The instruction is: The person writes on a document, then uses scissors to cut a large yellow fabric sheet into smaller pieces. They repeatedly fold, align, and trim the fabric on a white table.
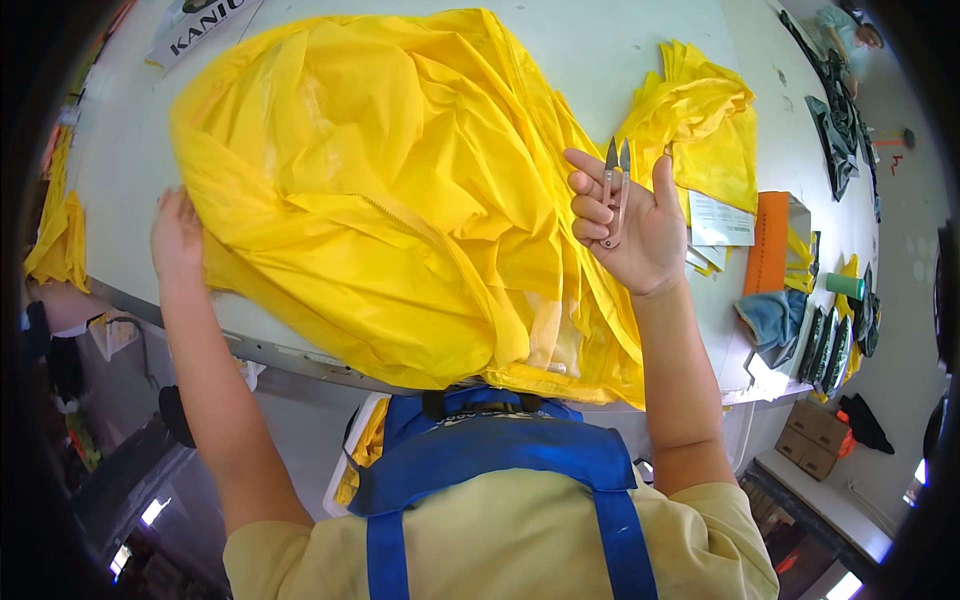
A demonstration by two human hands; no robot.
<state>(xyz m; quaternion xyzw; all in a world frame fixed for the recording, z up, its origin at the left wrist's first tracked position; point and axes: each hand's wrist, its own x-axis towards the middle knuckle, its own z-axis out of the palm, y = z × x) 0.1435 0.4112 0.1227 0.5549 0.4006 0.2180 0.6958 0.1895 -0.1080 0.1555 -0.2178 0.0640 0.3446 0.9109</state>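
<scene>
A large yellow garment of thin, shiny cloth lies bunched across the table before me, with a zipper curving down its front. At its left edge my left hand is closed on the cloth, with the fingertips partly hidden. Palm up, my right hand is over the garment's right side. Its fingers curl round a pair of small thread snips, whose two dark blades point away from me and stand apart. Part of the garment hangs at the table's near edge, close to my blue apron.
Folded yellow pieces lie at the far right, with papers and an orange box nearer. Blue cloth and a green thread spool sit along the right edge. A white bin holds yellow cloth below. Another person is far right.
</scene>
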